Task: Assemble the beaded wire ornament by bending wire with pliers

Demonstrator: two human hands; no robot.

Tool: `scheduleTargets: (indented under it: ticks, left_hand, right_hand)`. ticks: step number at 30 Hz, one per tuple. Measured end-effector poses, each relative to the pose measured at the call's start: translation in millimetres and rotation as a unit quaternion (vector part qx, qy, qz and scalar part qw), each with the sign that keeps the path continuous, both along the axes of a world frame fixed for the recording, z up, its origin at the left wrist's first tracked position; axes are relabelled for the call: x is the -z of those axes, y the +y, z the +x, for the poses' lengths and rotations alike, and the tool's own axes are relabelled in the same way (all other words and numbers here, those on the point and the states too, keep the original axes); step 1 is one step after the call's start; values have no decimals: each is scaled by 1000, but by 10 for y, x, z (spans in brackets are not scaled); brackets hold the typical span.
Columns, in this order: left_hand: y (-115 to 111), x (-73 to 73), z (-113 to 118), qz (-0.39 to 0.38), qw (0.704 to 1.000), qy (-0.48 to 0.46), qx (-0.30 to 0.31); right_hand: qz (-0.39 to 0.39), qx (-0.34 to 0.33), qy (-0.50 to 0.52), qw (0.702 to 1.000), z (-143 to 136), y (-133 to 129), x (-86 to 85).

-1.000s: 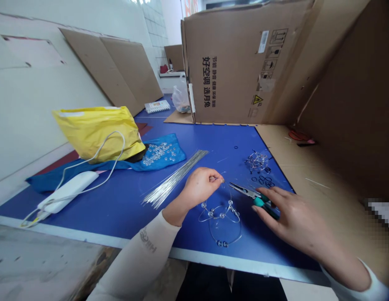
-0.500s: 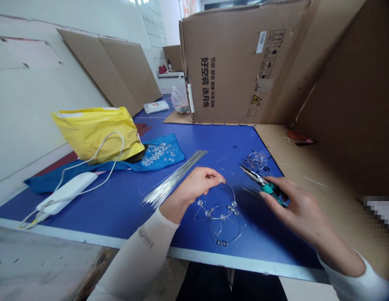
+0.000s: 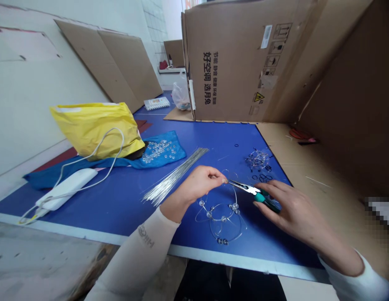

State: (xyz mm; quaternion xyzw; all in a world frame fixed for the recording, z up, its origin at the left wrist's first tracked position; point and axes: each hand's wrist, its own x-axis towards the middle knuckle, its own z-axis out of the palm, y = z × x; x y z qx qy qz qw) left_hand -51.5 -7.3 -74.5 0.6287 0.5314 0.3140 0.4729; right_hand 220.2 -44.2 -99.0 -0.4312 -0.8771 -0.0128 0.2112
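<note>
My left hand [image 3: 207,182] pinches the top of a looped wire piece [image 3: 224,218] strung with clear beads, over the blue table. My right hand [image 3: 291,209] is wrapped round the green-handled pliers [image 3: 249,189], whose tips point left and lie close beside my left fingertips. Whether the tips touch the wire is too small to tell. Left of my left hand lies a bundle of straight silver wires [image 3: 175,177]. Behind the pliers is a small heap of wire pieces [image 3: 258,159], with dark rings [image 3: 265,178] in front of it.
Clear beads [image 3: 159,150] lie on a blue cloth beside a yellow bag [image 3: 97,129]. A white power strip [image 3: 67,188] with its cable is at the left. A large cardboard box [image 3: 232,62] stands behind the table [image 3: 213,133]. Red-handled scissors [image 3: 301,134] lie at the right.
My right hand has brought the pliers left, so their tips are now at my left fingertips. The dark rings they covered have come into view. My left hand still pinches the wire.
</note>
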Motion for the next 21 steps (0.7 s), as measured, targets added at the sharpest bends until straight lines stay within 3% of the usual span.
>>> scheduleTargets:
  ticks: [4, 14, 21]
  left_hand:
    - [-3, 28, 3, 52, 998, 29, 4]
    - [-10, 27, 11, 75, 996, 44, 15]
    - [-7, 1, 9, 39, 995, 84, 32]
  right_hand:
    - [-12, -3, -7, 1000, 6, 0, 11]
    - [-5, -11, -8, 1000, 6, -11, 4]
    - [7, -25, -17, 1000, 12, 0, 21]
